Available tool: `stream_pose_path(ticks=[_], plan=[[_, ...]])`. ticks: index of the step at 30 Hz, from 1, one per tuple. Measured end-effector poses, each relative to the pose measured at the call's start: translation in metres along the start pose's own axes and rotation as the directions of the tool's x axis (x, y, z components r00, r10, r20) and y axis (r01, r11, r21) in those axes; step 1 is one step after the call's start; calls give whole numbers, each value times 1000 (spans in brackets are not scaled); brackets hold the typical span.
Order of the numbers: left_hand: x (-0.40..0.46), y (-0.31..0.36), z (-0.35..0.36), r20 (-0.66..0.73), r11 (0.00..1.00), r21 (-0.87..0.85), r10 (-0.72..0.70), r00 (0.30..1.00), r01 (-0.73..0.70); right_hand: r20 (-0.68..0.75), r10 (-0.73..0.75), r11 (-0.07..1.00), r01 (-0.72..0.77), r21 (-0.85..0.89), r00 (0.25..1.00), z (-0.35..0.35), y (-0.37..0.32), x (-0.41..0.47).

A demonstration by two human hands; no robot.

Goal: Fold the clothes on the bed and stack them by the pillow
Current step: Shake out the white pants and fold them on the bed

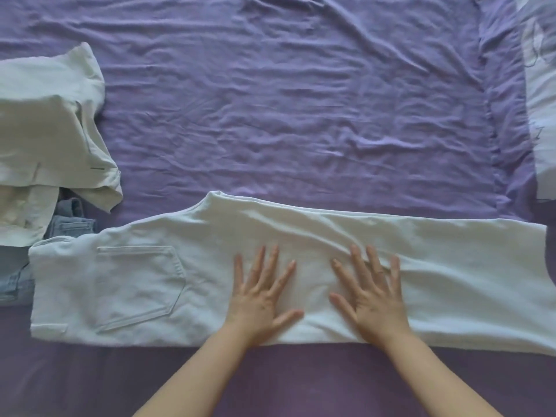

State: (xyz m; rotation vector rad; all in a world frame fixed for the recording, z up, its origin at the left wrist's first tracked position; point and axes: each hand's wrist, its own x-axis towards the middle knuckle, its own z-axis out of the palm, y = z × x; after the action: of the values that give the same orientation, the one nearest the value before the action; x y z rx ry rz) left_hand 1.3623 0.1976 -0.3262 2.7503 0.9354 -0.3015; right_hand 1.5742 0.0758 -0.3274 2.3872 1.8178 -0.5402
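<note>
A pair of white jeans (150, 284) lies flat across the near part of a bed covered in a wrinkled purple sheet (285, 100), one leg folded over the other. The long axis of the jeans runs left to right across the view: the waistband end points left, with a back pocket (140, 285) facing up, and the leg hems point right, running out toward the right edge of the view. No brand tag, label or writing can be read on the fabric.

The person's left hand (260, 296) and right hand (371, 291) both rest palm-down on the thigh section of the jeans, near the middle of the garment, a little apart from each other. The fingers of each are straight and spread, pressing flat on the cloth and gripping nothing. Both bare forearms reach in from the bottom edge.

At the left edge of the bed sits a loose heap of clothes: a cream garment (45, 121) lies rumpled on top, and a pair of light blue jeans (69, 221) shows beneath it, just beside the waistband of the white pair. At the right edge, part of a pale patterned pillow (541, 85) is visible, well apart from the heap.
</note>
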Motion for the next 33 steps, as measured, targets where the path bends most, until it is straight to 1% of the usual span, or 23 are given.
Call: stream_pose_path(ticks=[3,7,9,12,13,14,15,16,17,20,22,24,25,26,27,28,29,30,31,33], plan=[[-21,-7,9,30,999,17,-29,999,28,32,38,999,-37,-21,999,3,1,-11],[-20,-10,1,75,999,1,-34,997,34,48,116,993,-116,-1,992,-12,-15,-9],[-24,-15,-1,76,998,-8,-61,995,62,40,65,998,-66,22,997,-24,-37,3],[-36,-43,-2,30,980,-20,-198,980,199,14,-118,992,117,41,993,-29,-89,25],[-42,-55,-4,15,973,-30,-230,973,231,17,-154,987,153,49,988,-27,-108,32],[-48,-67,-5,4,972,-35,-231,973,231,23,-173,984,172,54,985,-24,-127,38],[-55,-79,-5,-4,980,-24,-200,980,200,26,-178,983,176,54,984,-20,-144,44],[-62,-90,-5,-2,986,5,-166,986,166,28,-170,984,168,50,985,-15,-159,49],[-69,-101,-5,-1,986,38,-162,987,162,39,-153,988,151,44,987,-10,-170,53],[-90,-139,-6,-6,946,32,-324,946,324,51,-107,994,108,0,993,4,-184,60],[-107,-165,-12,8,922,39,-385,923,384,54,-94,995,95,-19,994,5,-184,61],[-123,-189,-21,-12,900,47,-434,901,434,84,-68,997,70,-27,994,3,-186,60],[-127,-199,-25,-32,875,34,-482,876,483,103,-42,999,44,-17,994,0,-187,59],[-135,-210,-31,-60,830,4,-557,829,558,113,-26,1000,26,1,993,-5,-195,60],[-140,-221,-36,-90,767,-46,-642,762,640,111,-25,1000,24,15,993,-10,-207,61],[-145,-233,-42,-89,686,-135,-727,680,715,115,-49,999,46,26,992,-18,-222,61],[-149,-244,-46,-58,595,-244,-797,601,766,109,-103,994,99,38,989,-25,-241,60],[-151,-253,-50,7,506,-354,-840,543,787,101,-170,985,166,52,980,-31,-262,61],[-153,-258,-52,37,453,-428,-855,517,782,103,-232,972,226,71,967,-35,-283,63],[-154,-263,-55,-6,430,-467,-875,484,773,107,-321,946,313,89,941,-36,-321,71]])
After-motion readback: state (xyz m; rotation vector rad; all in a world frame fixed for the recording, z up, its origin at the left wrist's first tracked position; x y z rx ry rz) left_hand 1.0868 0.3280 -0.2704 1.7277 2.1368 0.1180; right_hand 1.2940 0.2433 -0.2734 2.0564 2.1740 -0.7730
